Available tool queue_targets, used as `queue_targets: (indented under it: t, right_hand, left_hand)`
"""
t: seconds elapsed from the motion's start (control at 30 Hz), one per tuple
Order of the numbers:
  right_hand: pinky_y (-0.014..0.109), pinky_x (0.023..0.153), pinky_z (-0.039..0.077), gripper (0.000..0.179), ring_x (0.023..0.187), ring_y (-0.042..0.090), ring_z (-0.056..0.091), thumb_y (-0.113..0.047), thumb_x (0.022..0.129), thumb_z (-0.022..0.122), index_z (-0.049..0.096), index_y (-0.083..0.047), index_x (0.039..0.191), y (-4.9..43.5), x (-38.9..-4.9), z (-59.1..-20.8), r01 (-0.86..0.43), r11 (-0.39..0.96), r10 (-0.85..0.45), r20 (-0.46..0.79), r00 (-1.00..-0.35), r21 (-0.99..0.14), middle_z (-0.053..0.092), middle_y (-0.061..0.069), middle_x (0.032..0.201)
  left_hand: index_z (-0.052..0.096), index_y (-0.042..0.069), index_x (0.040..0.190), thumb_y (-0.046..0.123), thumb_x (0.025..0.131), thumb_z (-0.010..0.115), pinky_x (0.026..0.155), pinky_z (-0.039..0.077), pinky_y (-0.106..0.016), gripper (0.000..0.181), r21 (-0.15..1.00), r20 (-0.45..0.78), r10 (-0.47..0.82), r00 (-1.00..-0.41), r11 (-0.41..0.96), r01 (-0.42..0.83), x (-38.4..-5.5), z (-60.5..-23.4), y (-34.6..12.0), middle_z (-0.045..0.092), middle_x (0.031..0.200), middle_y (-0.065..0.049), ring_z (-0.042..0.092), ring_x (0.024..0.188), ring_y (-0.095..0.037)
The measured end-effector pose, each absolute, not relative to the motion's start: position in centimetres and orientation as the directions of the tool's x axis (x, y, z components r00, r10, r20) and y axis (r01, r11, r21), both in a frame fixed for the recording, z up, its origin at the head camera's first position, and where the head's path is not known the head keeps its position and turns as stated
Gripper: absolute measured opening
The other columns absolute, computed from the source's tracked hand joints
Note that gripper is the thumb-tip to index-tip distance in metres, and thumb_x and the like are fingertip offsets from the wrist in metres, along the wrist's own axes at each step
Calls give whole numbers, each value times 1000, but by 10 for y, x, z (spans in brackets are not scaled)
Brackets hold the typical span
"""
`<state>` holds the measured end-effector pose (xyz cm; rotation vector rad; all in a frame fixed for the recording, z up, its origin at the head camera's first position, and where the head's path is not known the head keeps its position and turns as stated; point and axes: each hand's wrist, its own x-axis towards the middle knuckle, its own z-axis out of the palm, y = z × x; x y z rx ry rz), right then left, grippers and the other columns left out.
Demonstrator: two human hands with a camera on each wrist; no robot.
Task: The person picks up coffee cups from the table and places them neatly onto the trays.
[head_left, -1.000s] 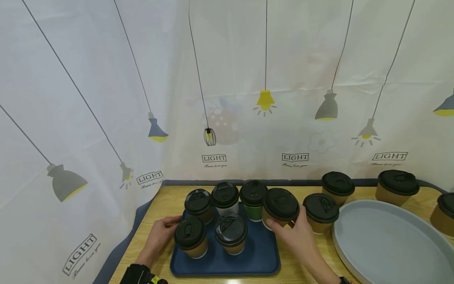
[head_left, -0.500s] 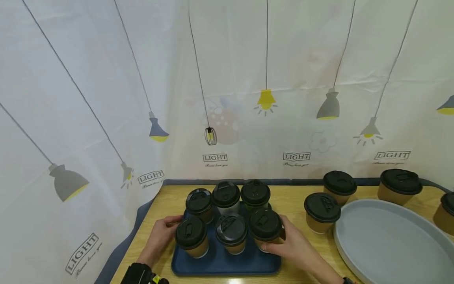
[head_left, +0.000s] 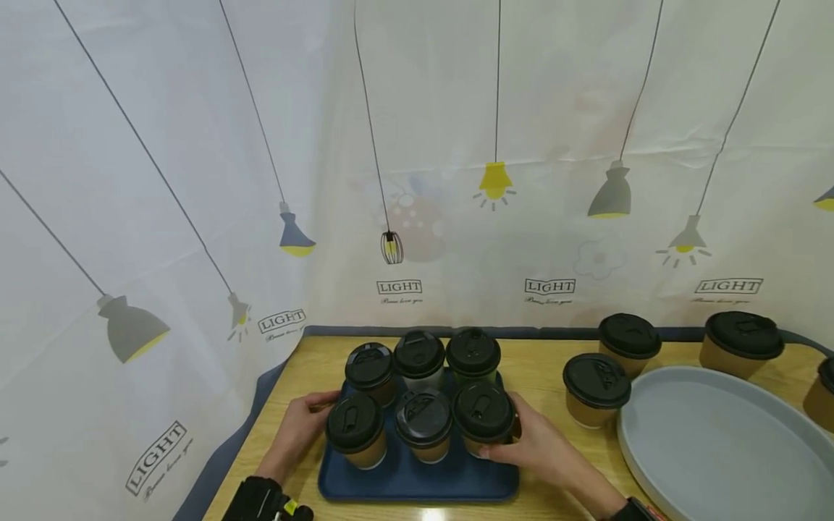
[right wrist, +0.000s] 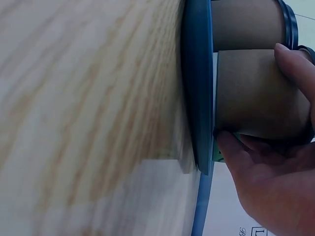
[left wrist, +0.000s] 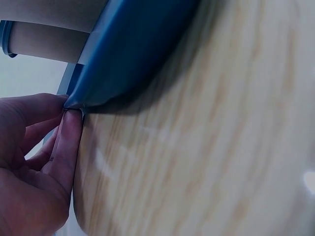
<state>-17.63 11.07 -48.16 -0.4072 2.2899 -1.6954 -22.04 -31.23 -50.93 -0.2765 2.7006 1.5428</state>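
Note:
My right hand (head_left: 544, 445) holds a brown paper coffee cup (head_left: 483, 411) with a black lid, upright at the front right of the blue tray (head_left: 417, 490). In the right wrist view the thumb and fingers curl round that cup's brown side (right wrist: 261, 93). On the tray's left edge, my left hand (head_left: 296, 434) pinches the rim, as the left wrist view shows. Beside the held cup stand two brown cups, a middle one (head_left: 423, 420) and a left one (head_left: 355, 427). Behind them are a brown cup (head_left: 370, 369), a white one (head_left: 419, 358) and a green one (head_left: 473, 354), all lidded.
A round grey tray (head_left: 723, 427) lies to the right on the wooden table (head_left: 541, 369). Around its far and left edges stand lidded brown cups, including a near one (head_left: 596, 383) and a larger one (head_left: 743, 344). A printed curtain (head_left: 456, 217) hangs behind.
My right hand has brought the brown cup from beside the green cup toward me, to the tray's front right spot. The left hand stays on the tray's rim.

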Motion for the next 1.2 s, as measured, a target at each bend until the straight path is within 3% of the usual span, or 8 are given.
queue_targets:
  t: [0.4,0.6,0.73,0.87,1.0,1.2]
  right_hand:
    - [52,101,53,91,131,40,55,-24,82,91,39,5,151,116,-177,-484,-112,281,-430,-21,-903,-953,53,22,144]
    - [56,100,51,98,126,41,57,-24,79,92,36,8,153,122,-173,-481,-48,379,-391,-113,-913,-924,49,27,147]
    - [44,83,58,60,99,25,67,-21,86,86,60,5,133,128,-167,-478,17,563,-283,-212,-936,-826,68,11,115]
    - [31,60,50,12,65,14,60,-16,94,74,75,-4,97,130,-161,-478,-32,640,-334,-241,-911,-768,67,-1,73]
    - [27,54,42,15,53,12,54,-10,94,71,74,-10,79,127,-158,-479,-47,635,-371,-252,-894,-771,64,-1,61]
    - [25,52,36,18,47,9,47,-8,90,73,70,-12,73,114,-161,-480,-69,655,-351,-223,-910,-752,59,-3,53]
  left_hand:
    - [71,-3,129,9,99,67,81,58,-31,33,854,-102,-128,-986,498,-153,-220,-510,-312,70,127,-20,69,109,-28]
    - [68,-6,130,11,101,63,74,59,-33,34,819,-162,-133,-978,534,-209,-215,-501,-315,70,122,-21,70,98,-22]
    - [69,-6,127,12,99,65,70,58,-34,33,768,-195,-132,-972,596,-235,-205,-490,-313,72,107,-13,68,84,-18]
    - [71,-6,122,7,97,66,68,57,-35,30,743,-196,-96,-976,635,-212,-196,-485,-309,70,94,-7,66,77,-18]
    - [72,-6,120,1,95,68,67,57,-34,27,743,-169,-65,-983,647,-171,-193,-484,-304,70,94,-6,65,80,-18]
    - [72,-7,120,-4,89,66,67,56,-33,32,726,-131,-105,-986,667,-168,-195,-487,-309,71,97,-9,65,82,-19]
